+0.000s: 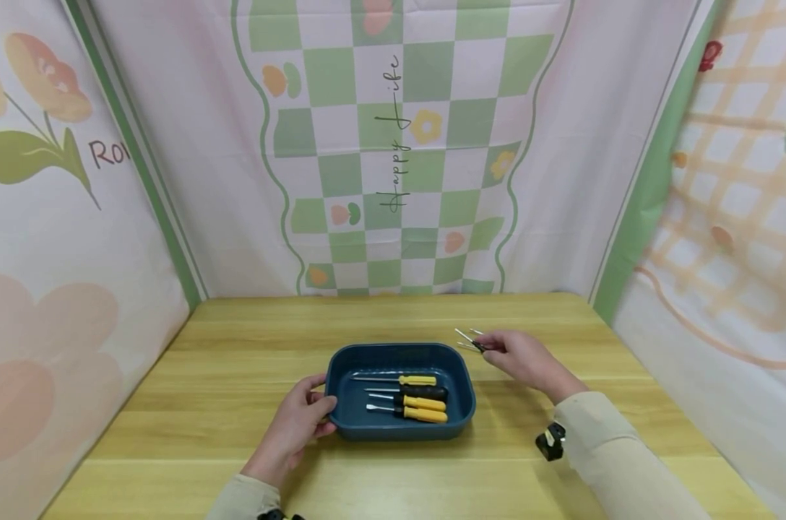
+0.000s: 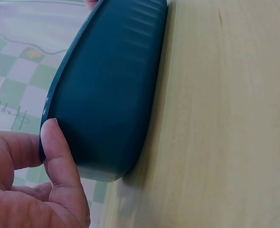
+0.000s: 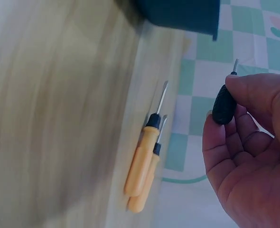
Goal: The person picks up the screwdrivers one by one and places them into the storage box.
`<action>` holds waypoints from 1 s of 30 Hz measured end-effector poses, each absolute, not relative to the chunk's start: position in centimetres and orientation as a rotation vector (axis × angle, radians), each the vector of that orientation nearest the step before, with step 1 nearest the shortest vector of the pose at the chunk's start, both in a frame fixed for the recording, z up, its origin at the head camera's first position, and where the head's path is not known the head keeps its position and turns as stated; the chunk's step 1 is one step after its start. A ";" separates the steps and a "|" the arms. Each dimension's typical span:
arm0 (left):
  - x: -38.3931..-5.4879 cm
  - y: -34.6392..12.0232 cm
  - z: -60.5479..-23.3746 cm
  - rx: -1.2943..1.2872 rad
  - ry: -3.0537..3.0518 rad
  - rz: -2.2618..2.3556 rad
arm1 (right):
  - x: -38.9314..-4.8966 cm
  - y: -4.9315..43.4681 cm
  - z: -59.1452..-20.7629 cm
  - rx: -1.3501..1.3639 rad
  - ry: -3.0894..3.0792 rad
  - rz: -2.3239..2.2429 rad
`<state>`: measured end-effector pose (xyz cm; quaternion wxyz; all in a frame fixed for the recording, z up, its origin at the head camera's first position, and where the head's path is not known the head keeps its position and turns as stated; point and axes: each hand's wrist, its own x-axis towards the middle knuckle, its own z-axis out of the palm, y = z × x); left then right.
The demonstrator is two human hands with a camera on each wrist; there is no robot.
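A dark blue rectangular plastic box (image 1: 402, 433) stands on the table. My left hand (image 1: 298, 419) pinches its left rim between thumb and fingers; the left wrist view shows the box's wall (image 2: 102, 90) up close. Inside lie a slim yellow screwdriver (image 1: 417, 380), a black screwdriver (image 1: 424, 392) and two thicker yellow-handled ones, shafts pointing left. Beyond the box's right side, my right hand (image 1: 519, 355) holds another screwdriver (image 3: 224, 104) by its black handle, raised over the table. Two yellow-handled screwdrivers (image 3: 142, 164) lie on the table below that hand, their handles hidden in the head view.
The wooden table (image 1: 250, 339) is bounded by printed cloth curtains (image 1: 425, 238) at the back and both sides. Black wrist devices (image 1: 550, 440) are strapped at both sleeves.
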<state>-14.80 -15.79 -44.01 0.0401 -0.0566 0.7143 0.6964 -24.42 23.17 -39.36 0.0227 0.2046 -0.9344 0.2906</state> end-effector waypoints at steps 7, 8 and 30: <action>-14.9 -15.8 -44.1 -0.172 2.192 2.121 | -24.2 22.1 -38.4 0.678 -2.893 0.954; -14.9 -15.9 -44.1 -0.172 2.193 2.120 | -24.1 21.9 -38.2 0.685 -2.894 0.961; -14.9 -16.0 -44.2 -0.167 2.187 2.121 | -23.6 17.7 -37.0 0.827 -2.915 1.007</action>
